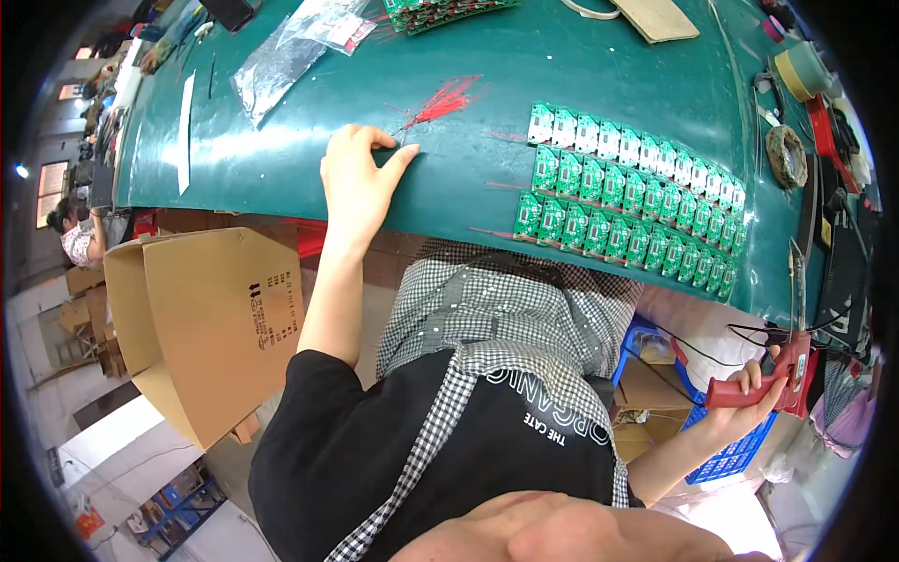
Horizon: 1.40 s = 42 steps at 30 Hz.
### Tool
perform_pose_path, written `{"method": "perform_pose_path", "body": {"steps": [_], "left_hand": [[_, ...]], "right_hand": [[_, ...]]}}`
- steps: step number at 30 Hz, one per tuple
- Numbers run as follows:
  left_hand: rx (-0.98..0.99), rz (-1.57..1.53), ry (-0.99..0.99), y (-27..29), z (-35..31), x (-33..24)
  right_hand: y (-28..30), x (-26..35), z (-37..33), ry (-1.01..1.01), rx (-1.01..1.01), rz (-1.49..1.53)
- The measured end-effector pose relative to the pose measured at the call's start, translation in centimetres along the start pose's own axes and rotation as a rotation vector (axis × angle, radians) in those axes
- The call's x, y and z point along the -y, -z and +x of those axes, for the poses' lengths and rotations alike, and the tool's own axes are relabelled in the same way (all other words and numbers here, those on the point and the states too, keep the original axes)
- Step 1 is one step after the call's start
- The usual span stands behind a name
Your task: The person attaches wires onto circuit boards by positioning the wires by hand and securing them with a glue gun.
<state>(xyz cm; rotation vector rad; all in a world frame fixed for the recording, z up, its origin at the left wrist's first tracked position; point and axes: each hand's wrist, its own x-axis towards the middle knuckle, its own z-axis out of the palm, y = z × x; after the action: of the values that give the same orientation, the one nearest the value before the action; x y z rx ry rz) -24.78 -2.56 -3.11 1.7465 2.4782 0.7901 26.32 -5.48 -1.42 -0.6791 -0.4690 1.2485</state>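
My left hand is over the green table, thumb and forefinger a little apart at the near end of a bundle of thin red wires. Whether a single wire lies between the fingertips is too small to tell. Out at the right, beyond the table edge, my right hand is wrapped round the red handle of a soldering gun, its long metal tip pointing away from me. Between the hands, small green circuit boards lie in three rows, with red wires sticking out at the left ends.
Clear plastic bags and a stack of circuit boards lie at the far side. Tape rolls and a coil sit at the right. An open cardboard box stands left, a blue basket below right. Another person is far left.
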Motion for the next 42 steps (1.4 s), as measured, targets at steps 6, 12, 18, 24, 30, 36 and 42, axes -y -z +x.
{"method": "perform_pose_path", "body": {"steps": [6, 12, 18, 24, 30, 36, 42], "left_hand": [[-0.035, 0.015, 0.022, -0.1, -0.2, -0.1], [0.124, -0.261, 0.198, 2.6, -0.9, 0.8], [0.105, -0.044, -0.125, 3.3, -1.5, 0.4], [0.288, 0.132, -0.225, 4.7, -1.3, 0.8], [0.051, 0.277, -0.138, 4.8, -2.3, 2.1], [0.049, -0.206, -0.300, 3.7, -2.5, -4.7], [0.094, -0.368, -0.951, -2.3, -3.6, -13.7]], "right_hand": [[-1.0, -0.7, -1.3, 0.012, -0.001, -0.049], [-2.3, -1.8, -2.9, 0.055, -0.063, -0.216], [-1.9, -2.7, -3.6, 0.021, -0.027, -0.225], [-2.5, -3.0, -4.0, 0.029, -0.039, -0.240], [-2.4, -3.2, -4.7, 0.071, -0.025, -0.281], [-2.3, -3.5, -5.6, 0.077, -0.045, -0.334], [-4.6, -5.0, -6.2, 0.055, 0.043, -0.445]]}}
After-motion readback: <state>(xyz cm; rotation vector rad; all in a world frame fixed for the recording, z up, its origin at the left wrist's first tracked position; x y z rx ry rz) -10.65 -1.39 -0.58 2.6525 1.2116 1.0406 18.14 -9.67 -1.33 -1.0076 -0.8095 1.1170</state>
